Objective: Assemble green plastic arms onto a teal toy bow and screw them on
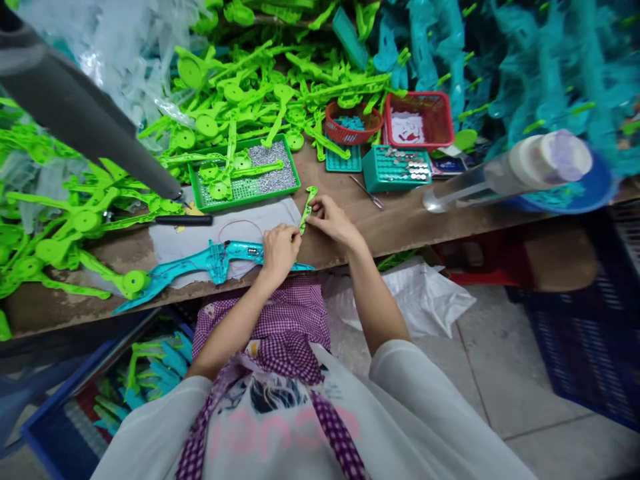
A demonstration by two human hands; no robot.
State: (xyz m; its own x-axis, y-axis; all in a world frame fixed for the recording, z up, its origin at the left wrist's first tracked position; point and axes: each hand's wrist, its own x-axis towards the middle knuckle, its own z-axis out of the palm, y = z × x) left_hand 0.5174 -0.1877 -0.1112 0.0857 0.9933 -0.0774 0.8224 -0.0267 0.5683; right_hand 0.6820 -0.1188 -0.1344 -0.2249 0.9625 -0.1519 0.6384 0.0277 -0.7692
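Over the near edge of the bench, both hands meet at a small lime-green plastic piece [311,195] with a hooked upper end. My right hand [331,220] pinches it from the right side. The fingers of my left hand [280,250] are closed at its lower end; their tips are partly hidden. Under and beside my left hand lies a long turquoise plastic shell [203,261], open side up, with small fittings and a thin red wire [240,222] looping from it. A grey cloth [170,233] is spread beneath the shell.
A green tray [245,199] holds small metal bits and green parts. Red baskets [355,137], a teal box of silvery discs [397,170] and a screwdriver [367,192] lie to the right. Green parts [240,87] pile behind. A grey arm [90,100] and clear tube [480,180] flank the workspace.
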